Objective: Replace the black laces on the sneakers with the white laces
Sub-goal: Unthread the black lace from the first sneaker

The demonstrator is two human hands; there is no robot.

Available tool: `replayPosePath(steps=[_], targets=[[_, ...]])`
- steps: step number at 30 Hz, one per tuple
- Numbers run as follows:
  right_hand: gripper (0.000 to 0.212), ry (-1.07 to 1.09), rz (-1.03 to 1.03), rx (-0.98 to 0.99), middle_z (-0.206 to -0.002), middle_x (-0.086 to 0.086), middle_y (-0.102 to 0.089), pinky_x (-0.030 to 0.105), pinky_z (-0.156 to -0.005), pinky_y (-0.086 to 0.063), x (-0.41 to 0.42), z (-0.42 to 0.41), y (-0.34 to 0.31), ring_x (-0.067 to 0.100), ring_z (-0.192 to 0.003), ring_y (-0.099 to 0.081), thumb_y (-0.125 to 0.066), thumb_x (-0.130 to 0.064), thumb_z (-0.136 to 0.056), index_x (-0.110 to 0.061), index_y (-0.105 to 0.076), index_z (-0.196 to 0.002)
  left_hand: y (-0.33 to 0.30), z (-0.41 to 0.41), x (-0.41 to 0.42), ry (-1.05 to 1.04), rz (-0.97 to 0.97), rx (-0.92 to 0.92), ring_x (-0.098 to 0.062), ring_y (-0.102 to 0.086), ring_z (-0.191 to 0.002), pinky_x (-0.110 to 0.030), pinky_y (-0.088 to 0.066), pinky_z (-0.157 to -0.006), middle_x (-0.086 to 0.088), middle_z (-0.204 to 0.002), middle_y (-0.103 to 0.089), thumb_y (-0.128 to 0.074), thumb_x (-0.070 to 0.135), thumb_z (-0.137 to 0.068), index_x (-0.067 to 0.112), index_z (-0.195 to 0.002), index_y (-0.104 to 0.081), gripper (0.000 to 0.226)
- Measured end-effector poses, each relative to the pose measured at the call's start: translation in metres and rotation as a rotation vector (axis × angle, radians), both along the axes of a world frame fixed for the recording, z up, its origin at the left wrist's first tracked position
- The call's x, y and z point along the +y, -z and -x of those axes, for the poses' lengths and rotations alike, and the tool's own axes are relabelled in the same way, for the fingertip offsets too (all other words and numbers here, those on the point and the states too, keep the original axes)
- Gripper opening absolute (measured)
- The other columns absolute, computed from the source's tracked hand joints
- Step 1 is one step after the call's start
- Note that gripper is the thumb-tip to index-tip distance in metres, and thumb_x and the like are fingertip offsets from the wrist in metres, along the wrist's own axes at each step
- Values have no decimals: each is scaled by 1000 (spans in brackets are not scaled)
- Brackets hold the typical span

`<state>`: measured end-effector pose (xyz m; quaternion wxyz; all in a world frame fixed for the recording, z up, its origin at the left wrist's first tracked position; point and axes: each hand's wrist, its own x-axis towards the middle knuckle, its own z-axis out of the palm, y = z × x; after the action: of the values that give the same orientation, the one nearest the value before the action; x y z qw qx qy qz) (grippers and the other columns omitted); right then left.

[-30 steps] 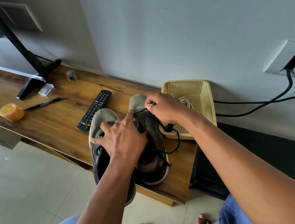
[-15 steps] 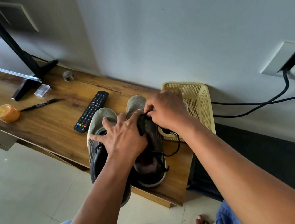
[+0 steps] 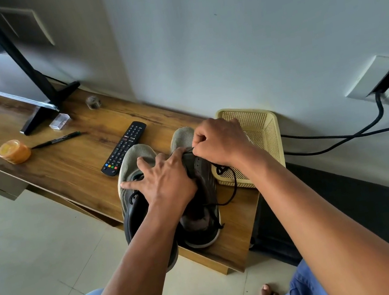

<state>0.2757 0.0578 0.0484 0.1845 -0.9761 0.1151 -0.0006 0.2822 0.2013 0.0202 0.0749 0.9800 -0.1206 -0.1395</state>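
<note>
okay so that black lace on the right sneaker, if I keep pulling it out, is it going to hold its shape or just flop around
Probably flop. The black lace already sags in a loose loop off the right sneaker, so it looks limp, not stiff. It seems thin and light, so it should trail wherever the right hand pulls. Its loose end may snag on the basket mesh.

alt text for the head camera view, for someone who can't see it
A person's right hand pinches a black lace on the right-hand sneaker while the left hand rests across both sneakers on a wooden shelf. A yellow basket sits right, a remote left.
</note>
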Motion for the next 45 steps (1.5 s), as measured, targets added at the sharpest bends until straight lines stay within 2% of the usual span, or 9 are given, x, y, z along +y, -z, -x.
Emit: replayPosePath(steps=[4, 8, 16, 20, 28, 33, 38, 42, 45], targets=[[31, -45, 11, 84, -100, -18, -69, 48, -101, -38, -9, 5, 7, 20, -115, -54, -68, -22, -81, -40, -74, -106, 1, -2, 2, -7, 18, 18, -43, -11, -153, -91, -15, -102, 2, -157, -42, -66, 29, -80, 58, -155, -26, 89], [15, -45, 38, 22, -115, -18, -72, 46, -94, -34, -18, 7, 18, 20, -121, -47, -81, -43, -88, -45, -76, -103, 1, -2, 2, -14, 20, 13, -42, -13, -152, -91, -15, -103, 2, -157, -43, -67, 35, -81, 58, -154, -27, 87], [17, -21, 46, -54, -83, -20, -50, 46, -97, -36, -17, 5, 20, 21, -119, -49, -75, -26, -93, -38, -75, -104, 0, -1, 0, -32, 9, 13, -40, -12, -153, -89, -16, -105, -1, -157, -43, -69, 36, -82, 58, -155, -24, 89], [20, -34, 105, -48, -102, -18, -71, 44, -91, -37, -11, 5, 27, 20, -117, -48, -82, -34, -88, -46, -75, -102, 1, -2, 0, -31, 4, 16, -40, -11, -153, -89, -16, -106, -2, -157, -42, -68, 35, -83, 57, -156, -23, 89], [8, -2, 6, -173, -108, -11, -72, 45, -96, -36, -3, 4, 13, 21, -117, -51, -70, -31, -97, -30, -72, -105, 0, -1, -1, -40, -10, 13, -40, -8, -155, -89, -16, -105, -2, -160, -40, -69, 31, -82, 57, -155, -22, 91], [6, -14, -35, -237, -98, -14, -69, 47, -100, -39, -2, 6, -11, 19, -112, -55, -65, -26, -100, -30, -68, -104, 0, 0, -2, -41, -18, 18, -42, -8, -154, -89, -16, -105, -3, -159, -40, -69, 31, -82, 51, -156, -23, 89], [11, 41, -310, -153, -83, -18, -75, 48, -104, -45, 4, 14, -3, 8, -96, -68, -60, -20, -101, -30, -61, -99, -2, 1, -2, -38, -24, 27, -41, -6, -155, -88, -15, -107, -6, -160, -38, -68, 30, -84, 51, -157, -22, 89], [13, 35, -305, -117, -77, -10, -75, 36, -90, -54, 1, 15, -17, 9, -86, -70, -62, -14, -96, -26, -66, -95, -1, 0, -2, -48, -16, 30, -41, -6, -155, -88, -16, -107, -5, -160, -38, -70, 31, -84, 52, -156, -21, 90], [15, 8, -272, -136, -68, -14, -62, 25, -64, -44, 3, 14, -33, 4, -69, -58, -60, -12, -97, -20, -72, -92, 0, -1, -3, -47, -5, 25, -42, -5, -156, -88, -15, -106, -3, -162, -37, -70, 33, -83, 57, -154, -19, 91]])
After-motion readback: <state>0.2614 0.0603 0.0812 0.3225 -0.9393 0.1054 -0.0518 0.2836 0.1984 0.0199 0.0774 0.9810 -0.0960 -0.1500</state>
